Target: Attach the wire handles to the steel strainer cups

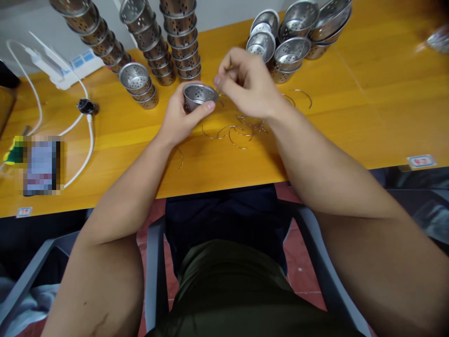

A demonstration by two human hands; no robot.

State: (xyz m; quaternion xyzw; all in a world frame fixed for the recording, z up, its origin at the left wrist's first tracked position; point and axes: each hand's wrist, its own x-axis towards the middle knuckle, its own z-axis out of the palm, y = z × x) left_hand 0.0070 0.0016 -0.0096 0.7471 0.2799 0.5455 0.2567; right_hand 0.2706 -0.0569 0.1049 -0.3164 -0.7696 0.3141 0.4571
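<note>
Your left hand [177, 117] grips a cup [199, 95] above the table [379, 103], thumb over its rim, likely steadying it mouth-up. Your right hand [247, 84] pinches beside it, fingertips together; can't tell on what. Loose wires [249, 125] lie below, handy for picking.

The left hand [178, 114] holds a small metal cup [199, 96] with little holes. The right hand [247, 84] is curled just beside it. Thin bent wires [230, 126] lie on the yellow bench [382, 93], with tall cup stacks [180, 40] behind.
</note>
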